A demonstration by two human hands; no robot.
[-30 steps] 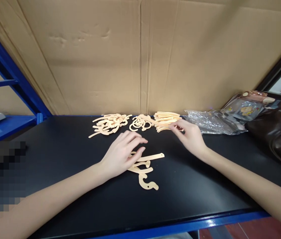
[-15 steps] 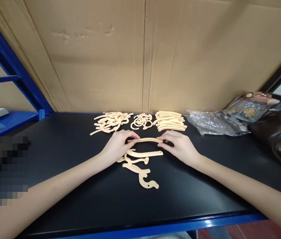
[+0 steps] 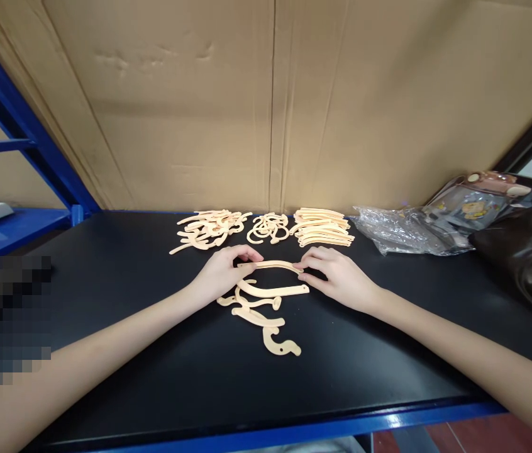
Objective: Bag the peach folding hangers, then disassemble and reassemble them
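A slim, curved beige strip spans the gap between my hands. My left hand pinches its left end between thumb and fingers. At the other end, my right hand is closed on the strip in the same way. Just below it lies a longer curved beige piece with a hole near its right tip. Under that are a thin wavy piece, a short curved bar and a hooked piece with a hole. My left fingers partly cover the strip's left end.
Along the cardboard wall sit a pile of branching beige pieces, a small pile of curled ones and a stack of curved strips. Crumpled clear plastic and a dark brown bag lie on the right of the black table.
The strip and both hands have shifted slightly left, and the strip's right end appears tilted a little lower. The pieces lying on the table stay where they were.
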